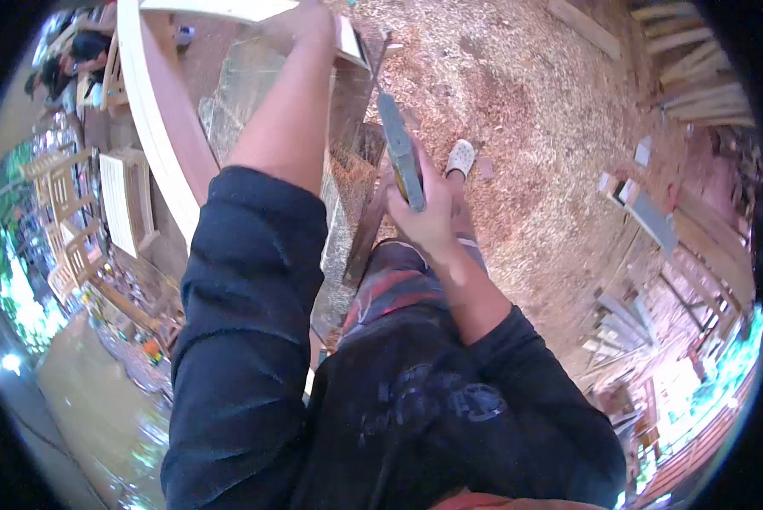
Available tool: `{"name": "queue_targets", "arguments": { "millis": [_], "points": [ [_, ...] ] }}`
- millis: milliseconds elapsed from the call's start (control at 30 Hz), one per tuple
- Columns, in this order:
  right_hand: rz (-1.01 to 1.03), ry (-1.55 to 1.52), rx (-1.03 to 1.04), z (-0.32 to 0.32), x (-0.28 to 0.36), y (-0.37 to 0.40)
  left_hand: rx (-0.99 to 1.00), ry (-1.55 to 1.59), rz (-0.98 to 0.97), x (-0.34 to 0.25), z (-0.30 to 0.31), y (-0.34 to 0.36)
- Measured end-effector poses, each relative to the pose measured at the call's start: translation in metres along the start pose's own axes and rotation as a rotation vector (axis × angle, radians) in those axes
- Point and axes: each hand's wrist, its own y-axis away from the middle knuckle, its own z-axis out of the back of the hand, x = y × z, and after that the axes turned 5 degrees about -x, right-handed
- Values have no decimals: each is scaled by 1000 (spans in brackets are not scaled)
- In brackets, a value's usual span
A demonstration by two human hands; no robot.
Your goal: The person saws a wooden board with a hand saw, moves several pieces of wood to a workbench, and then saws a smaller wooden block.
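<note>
My left hand [303,19] reaches to the top edge of the view, against a pale wooden board [220,7]. It is blurred and its fingers do not show clearly. My right hand [424,208] is closed around a long, narrow grey hand tool [397,144], whose exact kind I cannot make out. The tool points forward, its front end beside the edge of a worn workbench [343,110]. A long pale beam [148,102] runs along the left side of my left forearm.
Wood shavings [526,127] cover the floor. A stack of slats [125,200] and wooden chairs [67,187] stand left, with people [80,55] farther off. Timber [696,59] is piled at the upper right. Several wood offcuts [624,327] lie at the lower right.
</note>
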Motion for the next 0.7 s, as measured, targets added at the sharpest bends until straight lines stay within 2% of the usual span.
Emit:
{"name": "queue_targets", "arguments": {
  "millis": [100,133,200,267,333,400,467,500,567,600,633,700],
  "points": [
    [-83,90,33,10,-6,25,279,142,128,-2,6,2],
    [-122,143,50,14,-5,33,445,-538,-306,-1,1,-14],
    [-91,77,36,13,-3,32,433,-642,-461,24,-16,-43],
    [-111,83,32,2,-3,19,246,-44,-34,22,-19,-25],
    [-128,14,89,-1,2,-16,111,36,171,-24,19,25],
    [-92,-14,109,1,0,-28,121,56,146,-18,14,18],
    [40,42,20,1,-19,-5,164,-10,-15,14,-14,-20],
    [106,73,-23,2,-26,5,176,2,-17,19,-15,-25],
    [178,57,-49,10,-31,15,184,159,209,-22,13,18],
    [210,48,-56,10,-33,18,237,-75,24,-9,6,3],
    [147,32,-21,6,-33,10,287,-313,-159,13,-2,-25],
    [35,4,57,3,-29,-24,246,-374,-185,17,4,-23]
  ]
}}
